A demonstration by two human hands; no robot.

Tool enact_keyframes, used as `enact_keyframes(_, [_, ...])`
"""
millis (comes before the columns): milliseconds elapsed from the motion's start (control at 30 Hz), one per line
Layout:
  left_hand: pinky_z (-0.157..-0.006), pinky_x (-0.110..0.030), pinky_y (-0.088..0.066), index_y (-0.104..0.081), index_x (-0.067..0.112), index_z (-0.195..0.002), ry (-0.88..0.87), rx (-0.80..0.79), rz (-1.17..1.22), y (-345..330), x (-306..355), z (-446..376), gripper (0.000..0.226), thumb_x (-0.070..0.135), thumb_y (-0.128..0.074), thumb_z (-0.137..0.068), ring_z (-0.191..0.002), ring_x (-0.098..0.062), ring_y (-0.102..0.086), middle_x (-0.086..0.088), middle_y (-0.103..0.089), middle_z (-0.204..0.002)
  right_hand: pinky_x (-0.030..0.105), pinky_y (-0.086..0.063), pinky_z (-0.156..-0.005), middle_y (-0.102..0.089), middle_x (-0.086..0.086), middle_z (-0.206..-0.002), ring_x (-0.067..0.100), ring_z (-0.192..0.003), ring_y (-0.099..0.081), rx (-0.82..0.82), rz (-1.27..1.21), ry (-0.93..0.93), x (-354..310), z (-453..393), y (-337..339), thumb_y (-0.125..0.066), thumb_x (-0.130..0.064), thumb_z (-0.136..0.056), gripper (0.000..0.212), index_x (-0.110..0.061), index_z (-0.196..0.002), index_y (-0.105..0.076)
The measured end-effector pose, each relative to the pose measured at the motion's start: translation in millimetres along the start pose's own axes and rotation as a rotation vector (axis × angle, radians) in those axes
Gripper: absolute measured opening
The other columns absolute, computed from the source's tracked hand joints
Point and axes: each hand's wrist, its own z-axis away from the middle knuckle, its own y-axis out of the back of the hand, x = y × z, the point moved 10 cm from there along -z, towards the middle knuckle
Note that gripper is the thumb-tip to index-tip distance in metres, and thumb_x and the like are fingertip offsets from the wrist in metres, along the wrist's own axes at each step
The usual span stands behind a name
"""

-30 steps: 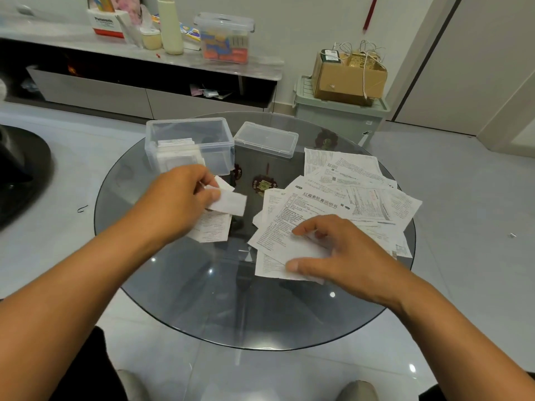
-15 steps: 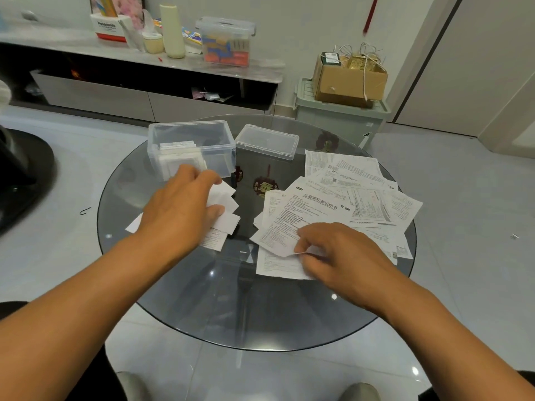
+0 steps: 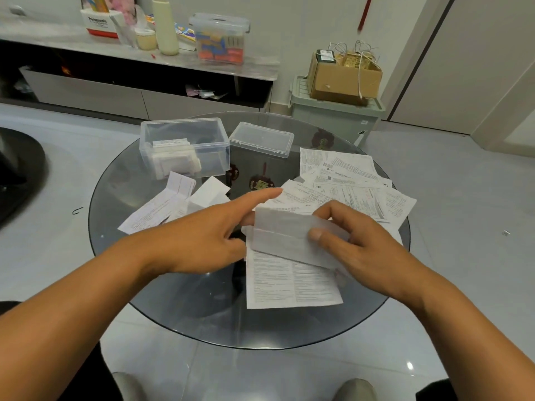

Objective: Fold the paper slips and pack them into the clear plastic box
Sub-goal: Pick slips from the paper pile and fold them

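My right hand (image 3: 362,244) pinches the folded-over top of a printed paper slip (image 3: 289,273) above the round glass table (image 3: 202,314); the slip's lower part hangs toward me. My left hand (image 3: 208,233) has its index finger straight, pointing right, with its other fingers at the slip's left edge, partly hidden behind the paper. The clear plastic box (image 3: 185,146) stands open at the back left with several folded slips inside. Two loosely folded slips (image 3: 170,201) lie in front of it. A spread of unfolded slips (image 3: 347,180) covers the table's right side.
The box's clear lid (image 3: 262,138) lies to the right of the box. Behind the table stand a low cabinet (image 3: 115,91) with containers on top and a green bin (image 3: 335,111) carrying a cardboard box. My knees show at the bottom edge.
My left hand let go of the folded slips by the box and came right to the new slip. My right hand lifted that slip off the pile and folded its top over.
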Motion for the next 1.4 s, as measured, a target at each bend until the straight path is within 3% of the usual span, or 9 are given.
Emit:
enact_keyframes(133, [-0.089, -0.020, -0.052, -0.002, 0.070, -0.144, 0.021, 0.033, 0.075, -2.0, -7.9, -3.6, 0.099, 0.036, -0.075, -0.088, -0.103, 0.007, -0.064, 0.026, -0.064, -0.126, 0.032, -0.061, -0.077, -0.065, -0.025, -0.105, 0.000, -0.094, -0.064, 0.071, -0.056, -0.028, 5.1, -2.9, 3.2, -0.060, -0.039, -0.101, 0.007, -0.040, -0.107, -0.061])
enact_keyframes(233, [-0.080, -0.019, -0.055, 0.004, 0.068, -0.146, 0.046, 0.154, -0.019, 1.1, -15.5, -11.0, 0.104, 0.045, -0.077, -0.085, -0.091, 0.010, -0.062, 0.023, -0.065, -0.104, 0.031, -0.062, -0.078, -0.054, -0.041, -0.111, -0.009, -0.098, -0.059, 0.046, -0.035, -0.075, 12.3, -5.8, -7.3, -0.068, -0.042, -0.095, 0.035, -0.059, -0.120, -0.051])
enact_keyframes(333, [-0.072, -0.015, -0.051, 0.006, 0.066, -0.147, 0.032, 0.229, -0.058, -0.2, -16.0, -16.1, 0.105, 0.040, -0.076, -0.086, -0.088, 0.007, -0.061, 0.025, -0.059, -0.092, 0.014, -0.045, -0.081, -0.037, -0.056, -0.109, -0.021, -0.104, -0.048, 0.031, 0.050, -0.063, 11.9, -8.0, -14.0, -0.076, -0.043, -0.088, 0.067, -0.066, -0.135, -0.035])
enact_keyframes(467, [-0.086, -0.029, -0.054, 0.007, 0.064, -0.147, -0.003, 0.250, -0.194, -7.6, -14.2, -19.4, 0.105, 0.043, -0.076, -0.087, -0.096, -0.007, -0.060, 0.020, -0.057, -0.121, 0.026, -0.043, -0.093, -0.035, -0.045, -0.126, -0.002, -0.111, -0.045, 0.039, 0.142, -0.055, 11.0, -9.6, -20.3, -0.085, -0.044, -0.079, 0.096, -0.068, -0.143, -0.017])
enact_keyframes(567, [-0.092, -0.032, -0.050, -0.004, 0.061, -0.150, -0.063, 0.258, -0.297, -11.3, -11.0, -21.6, 0.096, 0.046, -0.075, -0.087, -0.115, -0.010, -0.052, 0.020, -0.034, -0.148, 0.037, -0.046, -0.103, -0.036, -0.027, -0.149, 0.005, -0.124, -0.042, 0.035, 0.218, -0.041, 9.3, -10.7, -25.8, -0.085, -0.051, -0.076, 0.103, -0.069, -0.144, -0.009])
enact_keyframes(767, [-0.120, -0.038, -0.028, -0.039, 0.043, -0.149, -0.188, 0.288, -0.518, -8.4, -2.1, -22.5, 0.072, 0.055, -0.071, -0.086, -0.148, -0.011, -0.019, 0.018, -0.009, -0.165, 0.040, -0.040, -0.114, -0.028, -0.021, -0.156, 0.013, -0.137, -0.040, 0.036, 0.302, -0.050, 16.1, -13.4, -18.3, -0.083, -0.053, -0.076, 0.095, -0.059, -0.149, -0.023])
enact_keyframes(967, [-0.117, -0.028, -0.014, 0.001, 0.050, -0.155, -0.192, 0.313, -0.512, -6.1, 1.4, -21.3, 0.103, 0.056, -0.073, -0.084, -0.151, -0.008, -0.008, 0.020, 0.003, -0.166, 0.034, -0.012, -0.119, -0.002, -0.022, -0.166, 0.016, -0.153, -0.010, 0.075, 0.584, 0.121, -1.0, -10.5, -10.6, -0.078, -0.060, -0.078, 0.085, -0.054, -0.148, -0.030])
enact_keyframes(1200, [-0.114, -0.024, -0.017, -0.037, 0.040, -0.144, -0.303, 0.327, -0.594, -7.5, 10.9, -21.1, 0.071, 0.055, -0.073, -0.085, -0.149, -0.009, -0.017, 0.015, -0.018, -0.163, 0.032, -0.014, -0.109, -0.048, -0.009, -0.143, 0.016, -0.133, -0.035, 0.116, 0.836, 0.309, -26.4, -5.2, -13.6, -0.072, -0.063, -0.079, 0.048, -0.040, -0.122, -0.067])
enact_keyframes(1400, [-0.123, -0.026, -0.010, -0.046, 0.034, -0.148, -0.284, 0.181, -0.632, -16.8, 4.7, -26.7, 0.058, 0.058, -0.054, -0.096, -0.136, 0.000, -0.038, 0.019, -0.048, -0.148, 0.030, -0.027, -0.109, -0.054, -0.017, -0.145, 0.012, -0.125, -0.050, -0.129, 0.801, 0.152, -17.8, -5.5, -25.3, -0.056, -0.052, -0.092, 0.059, -0.042, -0.148, -0.045])
